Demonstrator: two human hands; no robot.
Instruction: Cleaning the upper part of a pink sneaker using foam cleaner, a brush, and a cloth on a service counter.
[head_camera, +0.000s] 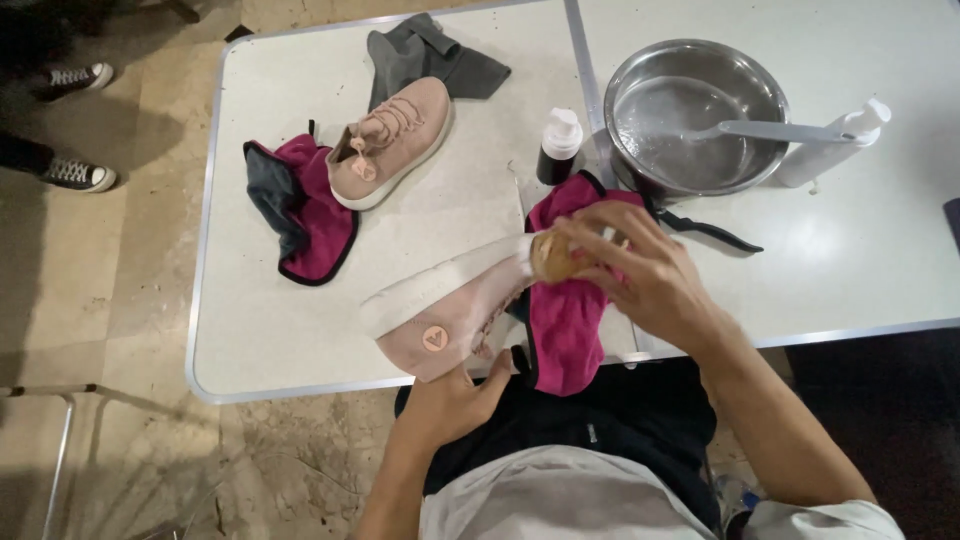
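A: Start at the left. What lies on the tabletop (270, 330)?

B: A crumpled pink cloth (305, 205) with a dark lining. Just right of it, touching its edge, a pink shoe (392, 142) lies on its side, with a gray cloth (425, 52) behind its toe.

A: And the left hand (450, 400)?

B: It comes up from below the near table edge, forearm angled up and to the right, thumb raised. The fingers are tucked under a second pink shoe (450, 310), gripping it from beneath and holding it tilted at the table's front edge, sole toward the far side.

A: The right hand (640, 275)?

B: Its arm reaches in from the lower right, wrist bent, fingers curled shut around a small round brown thing (553, 258), pressed at the shoe's white sole. It looks like a brush, though it is blurred and I cannot be sure. Under that hand a second pink cloth (565, 320) drapes over the edge, against the shoe.

A: Farther right?

B: A small dark bottle (557, 148) with a white cap, then a metal bowl (697, 115) of water, and a white bottle (830, 148) lying beside it, a long handle across the bowl.
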